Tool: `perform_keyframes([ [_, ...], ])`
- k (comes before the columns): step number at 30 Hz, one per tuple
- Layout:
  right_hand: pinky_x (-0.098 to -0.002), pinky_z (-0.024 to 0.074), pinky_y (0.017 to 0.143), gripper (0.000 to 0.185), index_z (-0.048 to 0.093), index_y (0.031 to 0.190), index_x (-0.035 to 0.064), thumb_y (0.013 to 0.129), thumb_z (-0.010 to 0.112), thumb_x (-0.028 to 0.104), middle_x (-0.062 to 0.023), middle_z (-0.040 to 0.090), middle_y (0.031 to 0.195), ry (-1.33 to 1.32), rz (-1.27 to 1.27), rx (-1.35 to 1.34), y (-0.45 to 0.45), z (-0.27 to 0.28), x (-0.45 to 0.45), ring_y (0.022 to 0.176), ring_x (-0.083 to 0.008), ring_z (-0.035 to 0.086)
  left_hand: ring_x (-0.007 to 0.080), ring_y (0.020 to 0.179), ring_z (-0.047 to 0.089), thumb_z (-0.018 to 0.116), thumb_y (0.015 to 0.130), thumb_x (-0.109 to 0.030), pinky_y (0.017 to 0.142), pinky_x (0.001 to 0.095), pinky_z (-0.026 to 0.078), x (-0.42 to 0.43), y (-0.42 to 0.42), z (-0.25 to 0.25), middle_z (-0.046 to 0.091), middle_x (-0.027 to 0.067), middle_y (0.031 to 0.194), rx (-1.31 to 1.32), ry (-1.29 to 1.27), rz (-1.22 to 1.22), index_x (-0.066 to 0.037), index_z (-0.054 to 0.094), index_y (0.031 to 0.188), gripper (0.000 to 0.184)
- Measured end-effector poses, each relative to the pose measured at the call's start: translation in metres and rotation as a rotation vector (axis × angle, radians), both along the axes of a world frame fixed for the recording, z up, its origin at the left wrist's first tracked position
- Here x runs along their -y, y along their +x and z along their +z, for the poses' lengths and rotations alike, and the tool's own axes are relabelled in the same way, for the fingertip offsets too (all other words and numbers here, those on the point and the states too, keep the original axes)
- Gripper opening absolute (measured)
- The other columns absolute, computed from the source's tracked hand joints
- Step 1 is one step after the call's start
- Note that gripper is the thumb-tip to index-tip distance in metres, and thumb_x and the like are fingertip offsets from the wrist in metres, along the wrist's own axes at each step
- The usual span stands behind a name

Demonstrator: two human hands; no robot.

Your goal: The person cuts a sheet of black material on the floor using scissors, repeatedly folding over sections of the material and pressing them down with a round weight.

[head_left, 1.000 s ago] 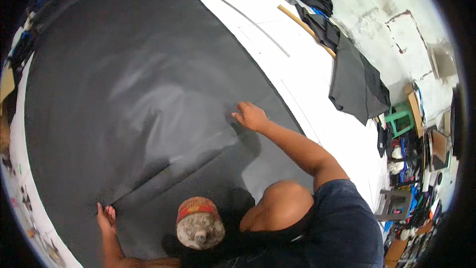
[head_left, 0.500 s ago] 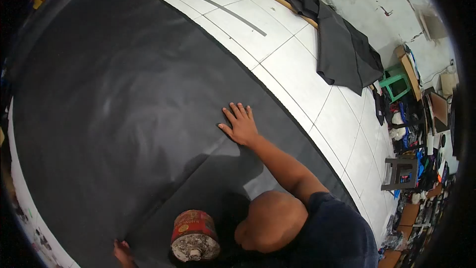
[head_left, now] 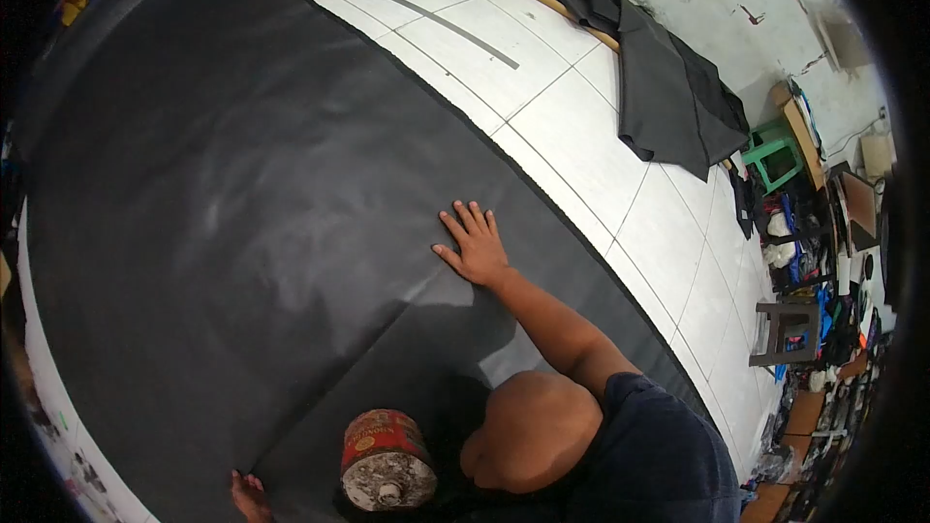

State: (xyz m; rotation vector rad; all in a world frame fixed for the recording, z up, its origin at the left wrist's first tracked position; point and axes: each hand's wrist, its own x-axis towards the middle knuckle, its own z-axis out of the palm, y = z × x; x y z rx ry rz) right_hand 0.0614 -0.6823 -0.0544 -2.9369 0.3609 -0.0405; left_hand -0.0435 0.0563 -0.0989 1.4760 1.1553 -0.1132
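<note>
Head view: the black sheet (head_left: pixel 223 145) is spread over the white tiled floor (head_left: pixel 581 126), around the red tin (head_left: pixel 387 457) and well beyond it.
Left hand (head_left: pixel 249 497): left of the tin, my fingers drawn together at the sheet; I cannot tell whether they pinch it.
Right hand (head_left: pixel 473 244): beyond the tin and to its right, palm down, fingers spread wide on the sheet, gripping nothing.
Straight line (head_left: pixel 334 387): passes beyond the tin, from my left hand towards my right.
Grey strip (head_left: pixel 407 16): far beyond the tin.
</note>
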Motion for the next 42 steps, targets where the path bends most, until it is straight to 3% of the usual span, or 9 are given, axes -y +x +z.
perform_keyframes([
  [8,-0.0559,0.0138,0.118,0.069,0.041,0.147,0.0169,0.093,0.048,0.06,-0.0146,0.03,0.156,0.021,-0.008,0.015,0.0,-0.002,0.002,0.146,-0.037,0.021,0.0163,0.093,0.054,0.068,0.091,-0.041,0.088,0.0316,0.043,0.009,-0.006,0.006,0.056,0.0034,0.101,0.003,0.012,0.02,-0.002,0.052,0.126,0.055],
  [10,-0.0558,0.0141,0.118,0.07,0.041,0.147,0.0168,0.093,0.048,0.06,-0.0146,0.03,0.155,0.024,-0.01,0.016,0.0,-0.004,0.0,0.146,-0.037,0.022,0.0166,0.072,0.051,0.063,0.095,-0.032,0.065,0.0309,0.044,0.028,0.001,0.014,0.054,0.0044,0.086,0.044,0.03,0.189,-0.005,0.053,0.112,0.034],
  [16,-0.056,0.0134,0.118,0.071,0.043,0.145,0.0124,0.092,0.05,0.059,-0.0145,0.032,0.155,0.018,0.0,0.025,-0.001,0.0,0.003,0.145,-0.0367,0.023,0.0149,0.072,0.048,0.066,0.094,-0.025,0.064,0.0302,0.041,-0.003,-0.006,-0.005,0.056,0.0052,0.084,0.149,-0.169,-0.039,-0.004,0.058,0.102,0.024],
  [18,-0.0563,0.0152,0.117,0.069,0.046,0.142,0.0099,0.091,0.054,0.056,-0.0159,0.035,0.153,0.018,0.01,-0.043,0.0,0.013,-0.001,0.144,-0.0386,0.026,0.0253,0.102,0.06,0.063,0.095,-0.02,0.085,0.0376,0.052,0.019,-0.006,0.01,0.055,0.0152,0.122,0.064,-0.018,-0.011,0.004,0.053,0.128,0.042],
  [19,-0.0565,0.0162,0.117,0.069,0.047,0.141,0.0086,0.091,0.055,0.054,-0.0169,0.036,0.152,-0.014,0.009,-0.076,0.002,0.016,-0.003,0.143,-0.0391,0.027,0.0308,0.123,0.053,0.055,0.099,-0.019,0.098,0.0411,0.049,0.027,-0.009,0.022,0.045,0.0188,0.138,0.056,0.013,-0.127,0.004,0.042,0.14,0.049],
  [22,-0.0564,0.0197,0.115,0.066,0.047,0.14,0.0062,0.092,0.058,0.05,-0.0197,0.036,0.152,-0.017,0.083,-0.059,0.006,0.015,0.0,0.142,-0.0398,0.03,0.0294,0.104,0.061,0.058,0.098,-0.021,0.087,0.0388,0.054,0.055,0.007,0.052,0.052,0.0187,0.128,0.066,-0.087,0.317,0.006,0.043,0.138,0.05],
  [28,-0.0502,0.0237,0.116,0.066,0.042,0.145,0.0059,0.096,0.055,0.047,-0.0201,0.03,0.155,-0.107,0.04,-0.168,0.015,0.009,-0.002,0.144,-0.0389,0.027,0.0167,0.067,0.064,0.062,0.095,-0.019,0.056,0.028,0.056,0.018,0.0,0.042,0.064,0.0084,0.084,0.105,-0.009,0.361,0.002,0.061,0.106,0.024],
  [32,-0.0512,0.0294,0.114,0.068,0.045,0.141,0.0034,0.093,0.059,0.049,-0.023,0.036,0.15,-0.015,0.114,-0.071,0.018,0.009,0.003,0.138,-0.0454,0.034,0.0147,0.059,0.061,0.063,0.094,-0.016,0.049,0.0264,0.053,0.014,0.007,0.036,0.063,0.0074,0.077,0.052,0.053,0.297,0.002,0.06,0.099,0.019],
  [42,-0.0476,0.0317,0.112,0.066,0.041,0.145,0.005,0.096,0.054,0.048,-0.0276,0.038,0.146,-0.048,0.097,-0.117,0.016,0.006,0.003,0.136,-0.0429,0.037,0.0143,0.05,0.058,0.062,0.092,-0.012,0.042,0.0279,0.049,0.022,0.009,0.034,0.061,0.0085,0.066,0.079,0.093,0.301,0.003,0.057,0.087,0.017],
])
